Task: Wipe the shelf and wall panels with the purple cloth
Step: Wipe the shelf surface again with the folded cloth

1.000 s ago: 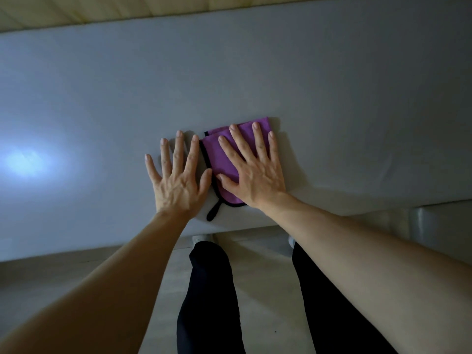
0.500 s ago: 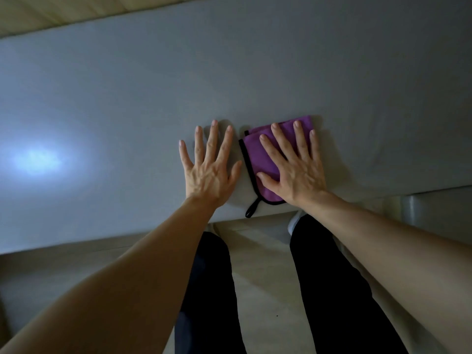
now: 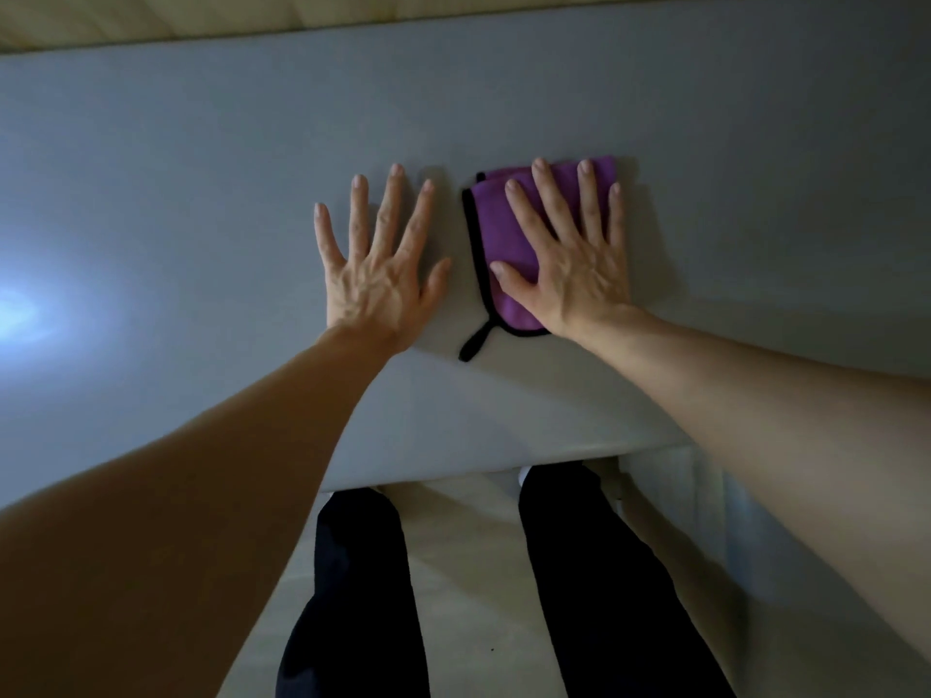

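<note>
A folded purple cloth (image 3: 496, 234) with black trim and a black hanging loop lies flat against a smooth grey wall panel (image 3: 201, 168). My right hand (image 3: 569, 259) presses on the cloth with straight, spread fingers and covers most of it. My left hand (image 3: 378, 264) rests flat on the bare panel just left of the cloth, fingers spread, a small gap between its thumb and the cloth's black edge.
A light strip (image 3: 151, 17) runs above the panel's top edge. A bright reflection (image 3: 20, 309) glows on the panel at far left. Below the panel's lower edge are a pale floor (image 3: 468, 596) and my legs in black trousers (image 3: 357, 596). A pale upright surface (image 3: 670, 486) stands at lower right.
Both hands and the cloth have slid to the right along the panel, and the gap between my left thumb and the cloth has widened.
</note>
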A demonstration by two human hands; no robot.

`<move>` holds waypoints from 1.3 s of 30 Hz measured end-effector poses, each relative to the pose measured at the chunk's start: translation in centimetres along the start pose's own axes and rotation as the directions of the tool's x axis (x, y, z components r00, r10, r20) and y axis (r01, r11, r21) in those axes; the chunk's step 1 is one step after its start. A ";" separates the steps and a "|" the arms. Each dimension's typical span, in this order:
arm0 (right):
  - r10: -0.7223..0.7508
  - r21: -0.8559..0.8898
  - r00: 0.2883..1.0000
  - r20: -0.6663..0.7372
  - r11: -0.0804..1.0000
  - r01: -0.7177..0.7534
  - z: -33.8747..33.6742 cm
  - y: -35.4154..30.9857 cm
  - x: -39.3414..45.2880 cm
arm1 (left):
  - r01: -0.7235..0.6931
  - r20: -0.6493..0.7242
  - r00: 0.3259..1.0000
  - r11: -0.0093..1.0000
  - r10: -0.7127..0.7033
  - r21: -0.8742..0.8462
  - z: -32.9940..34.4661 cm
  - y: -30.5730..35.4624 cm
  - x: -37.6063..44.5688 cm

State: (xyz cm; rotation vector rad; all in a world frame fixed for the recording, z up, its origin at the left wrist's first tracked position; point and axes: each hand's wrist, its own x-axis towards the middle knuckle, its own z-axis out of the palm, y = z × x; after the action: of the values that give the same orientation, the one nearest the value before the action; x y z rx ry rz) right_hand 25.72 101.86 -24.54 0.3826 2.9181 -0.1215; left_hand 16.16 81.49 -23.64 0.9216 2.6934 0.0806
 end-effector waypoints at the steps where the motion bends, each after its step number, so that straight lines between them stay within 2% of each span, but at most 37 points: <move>1: -0.001 -0.002 1.000 0.007 1.000 0.002 -0.2 0.2 1.0 | 0.002 -0.006 1.000 1.000 -0.002 -0.002 0.0 0.0 0.6; 10: -0.063 -0.025 0.998 0.030 0.998 0.063 -2.1 2.1 7.5 | 0.009 -0.061 0.998 1.000 -0.011 -0.022 -1.4 0.9 5.2; 14: -0.005 -0.005 1.000 0.019 1.000 0.005 -2.3 0.9 9.9 | 0.001 -0.081 0.997 1.000 -0.001 -0.008 -2.0 1.4 7.1; 18: 0.057 0.004 0.998 -0.002 0.998 -0.057 -2.4 -0.8 11.6 | 0.056 -0.102 0.993 0.998 -0.059 -0.032 -2.0 1.7 8.8; 26: -0.063 -0.003 0.998 -0.011 0.998 0.063 -2.7 3.1 11.6 | 0.034 -0.076 0.997 0.999 -0.035 -0.016 -1.9 4.2 9.4; 39: 0.049 0.030 0.997 -0.055 0.998 -0.047 -1.5 11.6 6.0 | 0.004 -0.003 1.000 1.000 -0.004 -0.008 0.4 11.0 7.3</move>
State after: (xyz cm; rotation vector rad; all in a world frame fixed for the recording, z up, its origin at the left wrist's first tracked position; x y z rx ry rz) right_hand 22.80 114.66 -24.92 0.4681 2.9618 -0.1485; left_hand 17.28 94.64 -24.29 0.9137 2.6958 0.0924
